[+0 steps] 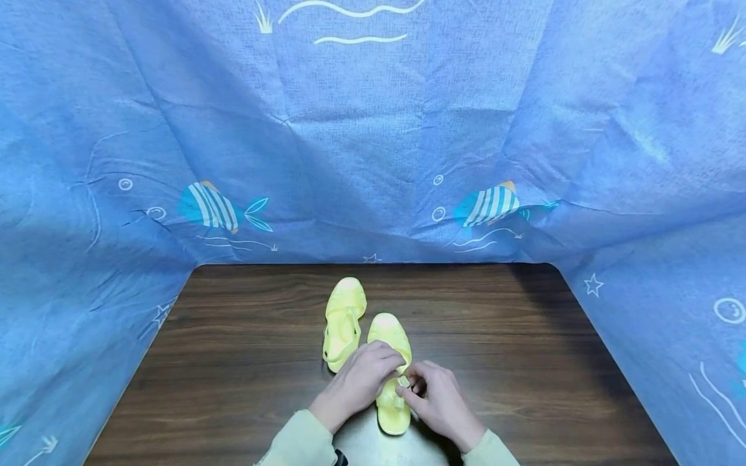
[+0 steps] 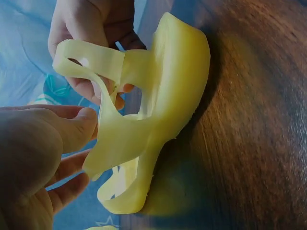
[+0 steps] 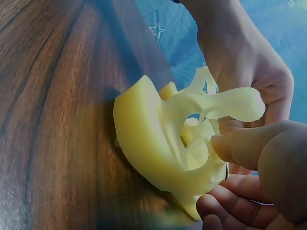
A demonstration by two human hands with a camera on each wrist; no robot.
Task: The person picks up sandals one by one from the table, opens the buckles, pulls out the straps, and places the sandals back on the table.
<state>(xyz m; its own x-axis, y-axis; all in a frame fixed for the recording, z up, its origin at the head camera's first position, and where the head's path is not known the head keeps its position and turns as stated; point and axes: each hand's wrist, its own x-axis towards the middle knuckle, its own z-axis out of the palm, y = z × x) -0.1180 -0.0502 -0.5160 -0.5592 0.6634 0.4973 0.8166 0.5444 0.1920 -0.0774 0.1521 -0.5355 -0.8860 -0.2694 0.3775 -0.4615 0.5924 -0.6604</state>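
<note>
A pale yellow sandal (image 1: 389,330) lies sole down on the wooden table, its toe pointing away from me. My left hand (image 1: 367,372) reaches over the sandal from the left; thumb and fingers pinch the edge of its upper (image 2: 122,139). From the right, my right hand (image 1: 437,398) pinches the side strap (image 3: 201,167) between thumb and curled fingers. Another strap loop (image 2: 91,55) sticks up above the footbed. The matching sandal (image 1: 348,298) rests to the left and farther back, untouched. Parts of the fingertips are hidden behind the straps.
The dark brown wooden table (image 1: 233,362) ends at a blue cloth (image 1: 361,129) printed with fish, which hangs at the back and both sides. A black band (image 1: 340,458) shows at the left wrist.
</note>
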